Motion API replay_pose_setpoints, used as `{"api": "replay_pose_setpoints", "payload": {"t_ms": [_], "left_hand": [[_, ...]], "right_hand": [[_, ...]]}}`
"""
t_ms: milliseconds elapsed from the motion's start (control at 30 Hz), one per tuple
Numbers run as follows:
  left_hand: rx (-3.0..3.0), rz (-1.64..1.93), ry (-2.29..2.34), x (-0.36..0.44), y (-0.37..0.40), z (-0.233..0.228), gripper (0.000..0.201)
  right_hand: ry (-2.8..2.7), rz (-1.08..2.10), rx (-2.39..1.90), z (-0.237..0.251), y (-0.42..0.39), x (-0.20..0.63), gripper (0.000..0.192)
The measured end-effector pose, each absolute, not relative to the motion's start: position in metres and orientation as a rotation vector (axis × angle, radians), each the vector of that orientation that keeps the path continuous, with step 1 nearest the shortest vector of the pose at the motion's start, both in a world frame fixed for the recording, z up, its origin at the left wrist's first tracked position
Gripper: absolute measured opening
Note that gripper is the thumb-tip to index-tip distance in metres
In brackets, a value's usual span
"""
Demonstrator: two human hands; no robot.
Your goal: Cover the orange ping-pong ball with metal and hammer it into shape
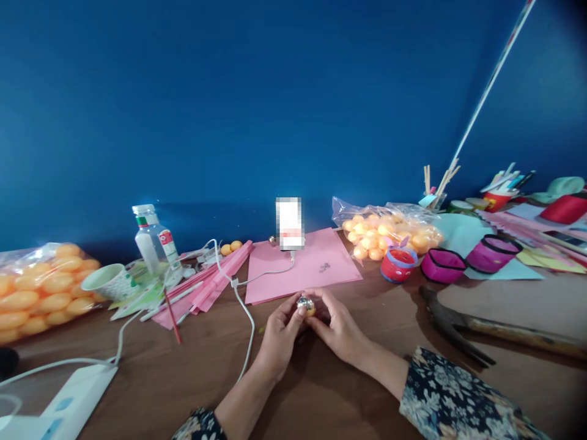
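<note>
My left hand [280,333] and my right hand [337,327] meet over the brown table [192,373], just in front of a pink paper sheet [300,266]. Between the fingertips of both hands sits a small orange ball [306,304] with a shiny silver piece on top. A phone [290,223] stands upright on the pink sheet behind my hands. Its white cable [245,315] runs past my left hand.
Bags of orange balls lie at the left [39,287] and at the back right [389,232]. A water bottle [153,239], a paper cup [110,281], pink paper strips [215,281], small round containers [443,264], a hammer [463,327] and a white power bank [68,400] surround my hands.
</note>
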State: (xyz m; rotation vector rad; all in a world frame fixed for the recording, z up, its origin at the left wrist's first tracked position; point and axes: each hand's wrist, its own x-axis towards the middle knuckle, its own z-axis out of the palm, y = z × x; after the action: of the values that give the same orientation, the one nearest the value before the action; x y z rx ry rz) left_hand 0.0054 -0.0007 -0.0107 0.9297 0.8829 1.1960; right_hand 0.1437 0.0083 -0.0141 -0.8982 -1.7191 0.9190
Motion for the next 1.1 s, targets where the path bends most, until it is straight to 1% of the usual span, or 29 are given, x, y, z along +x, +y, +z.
{"api": "replay_pose_setpoints", "payload": {"t_ms": [100,233,333,433,500,600,733,1100], "left_hand": [[0.846,1.194,0.856,0.005,-0.002,-0.009,0.053],[0.81,1.212,0.885,0.003,-0.003,-0.007,0.058],[0.83,1.232,0.905,0.003,-0.004,-0.006,0.056],[0.853,1.24,0.922,0.004,-0.004,-0.006,0.052],[0.874,1.236,0.933,0.004,-0.004,-0.006,0.048],[0.888,1.22,0.913,0.004,-0.004,-0.005,0.045],[0.817,1.209,0.858,0.003,-0.004,-0.003,0.047],[0.764,1.195,0.841,0.002,-0.006,-0.002,0.047]], "right_hand": [[-1.666,1.001,-0.882,-0.014,0.008,0.143,0.03],[-1.689,1.02,-0.861,-0.009,0.006,0.144,0.03],[-1.733,0.979,-0.86,-0.006,0.006,0.145,0.031],[-1.765,0.852,-0.864,-0.004,0.007,0.146,0.035],[-1.773,0.809,-0.888,-0.005,0.008,0.145,0.033],[-1.722,0.891,-0.932,-0.007,0.008,0.144,0.028],[-1.633,1.032,-0.923,-0.01,0.007,0.144,0.032],[-1.702,0.987,-0.912,-0.005,0.005,0.144,0.031]]}}
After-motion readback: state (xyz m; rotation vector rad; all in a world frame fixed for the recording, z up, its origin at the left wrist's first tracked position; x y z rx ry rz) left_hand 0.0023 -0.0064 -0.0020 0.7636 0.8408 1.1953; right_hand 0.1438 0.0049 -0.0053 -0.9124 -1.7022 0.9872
